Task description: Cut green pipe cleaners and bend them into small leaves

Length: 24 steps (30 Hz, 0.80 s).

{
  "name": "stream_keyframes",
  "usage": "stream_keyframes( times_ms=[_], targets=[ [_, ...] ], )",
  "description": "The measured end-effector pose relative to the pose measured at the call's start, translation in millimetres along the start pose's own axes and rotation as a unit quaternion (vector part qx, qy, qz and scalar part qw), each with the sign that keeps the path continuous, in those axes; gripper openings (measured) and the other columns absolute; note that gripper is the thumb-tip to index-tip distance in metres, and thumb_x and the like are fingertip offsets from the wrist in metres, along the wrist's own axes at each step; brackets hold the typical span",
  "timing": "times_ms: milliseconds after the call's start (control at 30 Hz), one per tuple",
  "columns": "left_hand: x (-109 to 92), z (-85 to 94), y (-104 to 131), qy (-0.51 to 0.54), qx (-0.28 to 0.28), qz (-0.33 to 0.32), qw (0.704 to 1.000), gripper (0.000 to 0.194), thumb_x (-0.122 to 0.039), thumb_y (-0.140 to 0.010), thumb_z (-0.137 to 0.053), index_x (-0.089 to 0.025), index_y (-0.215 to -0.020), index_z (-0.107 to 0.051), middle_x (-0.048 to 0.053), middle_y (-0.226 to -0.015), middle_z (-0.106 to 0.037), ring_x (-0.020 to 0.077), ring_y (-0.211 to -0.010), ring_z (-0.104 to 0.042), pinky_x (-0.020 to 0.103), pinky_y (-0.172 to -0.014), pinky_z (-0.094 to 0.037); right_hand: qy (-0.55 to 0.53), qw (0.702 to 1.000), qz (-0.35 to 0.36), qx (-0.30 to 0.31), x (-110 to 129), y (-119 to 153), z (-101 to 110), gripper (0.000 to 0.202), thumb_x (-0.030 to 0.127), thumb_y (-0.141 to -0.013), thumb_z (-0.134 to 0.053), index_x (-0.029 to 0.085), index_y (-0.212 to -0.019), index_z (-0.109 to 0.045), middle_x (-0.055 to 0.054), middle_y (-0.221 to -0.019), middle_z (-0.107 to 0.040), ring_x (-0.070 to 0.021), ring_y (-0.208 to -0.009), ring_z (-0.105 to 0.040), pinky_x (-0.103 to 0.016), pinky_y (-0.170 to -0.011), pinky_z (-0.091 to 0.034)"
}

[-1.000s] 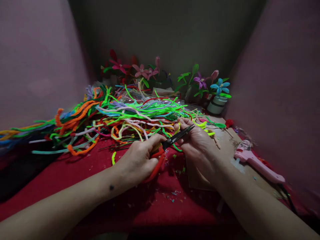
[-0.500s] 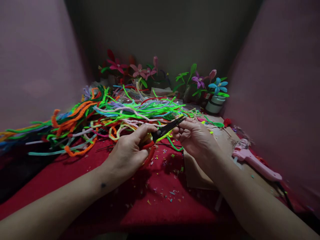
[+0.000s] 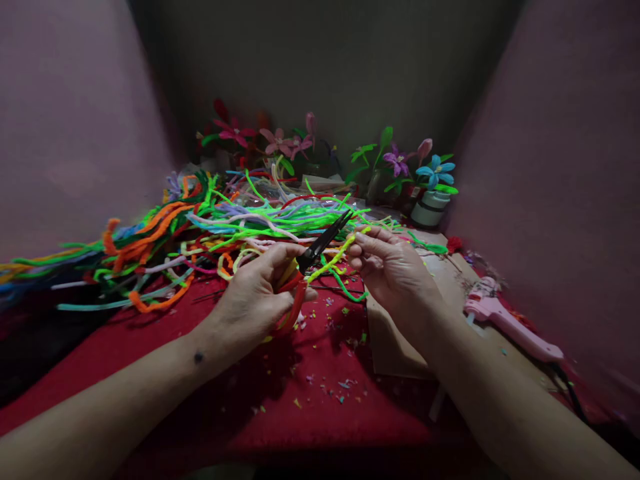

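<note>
My left hand (image 3: 265,290) is closed around the red-orange handles of a pair of scissors (image 3: 325,241), whose dark blades point up and to the right. Between the thumb and fingers of my right hand (image 3: 393,263) is one end of a yellow pipe cleaner (image 3: 333,259). It slants down leftward beside the blades to my left hand, where its lower part is hidden. A green pipe cleaner (image 3: 350,291) lies on the red cloth below. Behind both hands spreads a tangled heap of colourful pipe cleaners (image 3: 280,220).
Fuzzy flowers stand at the back, among them a blue flower (image 3: 436,172) in a pale jar (image 3: 430,209). A pink glue gun (image 3: 510,320) lies on the right, near a piece of cardboard (image 3: 395,350). Tiny coloured clippings dot the red cloth (image 3: 280,417).
The scissors have moved down and left, away from my right fingertips. More of the yellow pipe cleaner shows between my hands. My right hand has barely moved.
</note>
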State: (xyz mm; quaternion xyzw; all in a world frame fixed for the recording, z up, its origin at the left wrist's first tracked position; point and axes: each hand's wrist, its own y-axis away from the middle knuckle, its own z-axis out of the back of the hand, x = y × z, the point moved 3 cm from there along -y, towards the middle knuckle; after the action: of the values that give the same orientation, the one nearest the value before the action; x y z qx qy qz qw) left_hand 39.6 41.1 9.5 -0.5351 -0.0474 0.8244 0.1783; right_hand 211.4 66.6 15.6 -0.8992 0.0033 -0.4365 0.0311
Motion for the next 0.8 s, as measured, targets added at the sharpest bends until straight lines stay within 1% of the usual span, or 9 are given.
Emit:
stream_keyframes(
  times_ms=[100, 200, 300, 433, 500, 567, 633, 667, 800],
  targets=[
    [1, -1.9, -3, 0.06, 0.016, 0.019, 0.998, 0.039, -0.018, -0.066, -0.061, -0.019, -0.103, -0.052, -0.006, -0.069, -0.049, 0.0102, -0.063, -0.049, 0.022, -0.062, -0.047, 0.002, 1.0, 0.007, 0.005, 1, -1, 0, 0.016, 0.001, -0.061, -0.066, 0.014, -0.066, -0.058, 0.003, -0.059, -0.061, -0.0053, -0.048, -0.055, -0.013, -0.041, -0.043],
    [2, -2.0, -3, 0.062, 0.019, 0.008, 0.998, 0.04, -0.017, -0.065, -0.063, -0.019, -0.104, -0.052, -0.005, -0.071, -0.049, 0.0113, -0.068, -0.052, 0.022, -0.063, -0.046, 0.005, 1.0, 0.006, 0.006, 1, -1, 0, 0.015, 0.002, -0.061, -0.065, 0.014, -0.066, -0.058, 0.003, -0.057, -0.06, -0.0054, -0.048, -0.055, -0.013, -0.041, -0.043],
    [-1, 0.4, -2, 0.07, 0.015, 0.025, 0.997, 0.039, -0.019, -0.065, -0.065, -0.019, -0.103, -0.052, -0.005, -0.07, -0.05, 0.0113, -0.068, -0.052, 0.021, -0.06, -0.044, 0.023, 0.999, 0.017, 0.015, 2, 0, -1, 0.013, 0.005, -0.062, -0.068, 0.014, -0.066, -0.059, 0.003, -0.057, -0.059, -0.0062, -0.048, -0.055, -0.015, -0.041, -0.044],
    [-8, 7.6, -2, 0.088, 0.008, 0.05, 0.995, 0.035, -0.026, -0.064, -0.071, -0.018, -0.094, -0.053, -0.006, -0.062, -0.048, 0.0078, -0.054, -0.046, 0.017, -0.046, -0.037, 0.052, 0.997, 0.038, 0.034, 1, -1, -1, 0.013, 0.01, -0.062, -0.071, 0.015, -0.066, -0.06, 0.003, -0.057, -0.058, -0.007, -0.049, -0.056, -0.016, -0.042, -0.045],
    [-10, 8.5, -3, 0.105, 0.035, 0.082, 0.99, 0.031, -0.031, -0.066, -0.07, -0.018, -0.088, -0.052, -0.007, -0.054, -0.044, 0.0049, -0.044, -0.039, 0.016, -0.039, -0.031, 0.057, 0.996, 0.044, 0.047, 0, -1, -1, 0.012, 0.011, -0.063, -0.071, 0.015, -0.066, -0.06, 0.003, -0.058, -0.058, -0.0071, -0.05, -0.056, -0.016, -0.043, -0.046],
    [-9, 6.7, -3, 0.139, 0.065, 0.124, 0.98, 0.03, -0.034, -0.07, -0.067, -0.018, -0.09, -0.05, -0.008, -0.049, -0.043, 0.0045, -0.038, -0.036, 0.016, -0.036, -0.03, 0.061, 0.995, 0.048, 0.059, -1, -1, -2, 0.011, 0.011, -0.064, -0.071, 0.015, -0.067, -0.061, 0.004, -0.058, -0.058, -0.0071, -0.05, -0.056, -0.016, -0.043, -0.046],
    [-8, 4.7, -4, 0.168, 0.063, 0.134, 0.975, 0.033, -0.031, -0.07, -0.067, -0.019, -0.096, -0.05, -0.007, -0.051, -0.047, 0.005, -0.038, -0.039, 0.017, -0.036, -0.033, 0.062, 0.995, 0.046, 0.068, -2, -1, -2, 0.011, 0.011, -0.064, -0.071, 0.016, -0.067, -0.061, 0.004, -0.059, -0.058, -0.0073, -0.051, -0.057, -0.017, -0.043, -0.046],
    [-8, 4.2, -4, 0.179, 0.047, 0.127, 0.975, 0.037, -0.029, -0.068, -0.069, -0.019, -0.098, -0.05, -0.006, -0.055, -0.051, 0.0052, -0.04, -0.042, 0.017, -0.038, -0.035, 0.06, 0.995, 0.044, 0.072, -2, 0, -3, 0.012, 0.011, -0.064, -0.071, 0.016, -0.067, -0.061, 0.004, -0.06, -0.059, -0.0076, -0.051, -0.057, -0.017, -0.043, -0.047],
    [-8, 1.2, -4, 0.223, 0.015, 0.116, 0.968, 0.054, -0.023, -0.058, -0.076, -0.018, -0.105, -0.049, -0.002, -0.071, -0.061, 0.0093, -0.054, -0.055, 0.019, -0.047, -0.044, 0.047, 0.993, 0.047, 0.099, -3, 3, -8, 0.014, 0.011, -0.063, -0.071, 0.017, -0.067, -0.059, 0.003, -0.065, -0.062, -0.0089, -0.054, -0.06, -0.02, -0.047, -0.051]
  ],
)
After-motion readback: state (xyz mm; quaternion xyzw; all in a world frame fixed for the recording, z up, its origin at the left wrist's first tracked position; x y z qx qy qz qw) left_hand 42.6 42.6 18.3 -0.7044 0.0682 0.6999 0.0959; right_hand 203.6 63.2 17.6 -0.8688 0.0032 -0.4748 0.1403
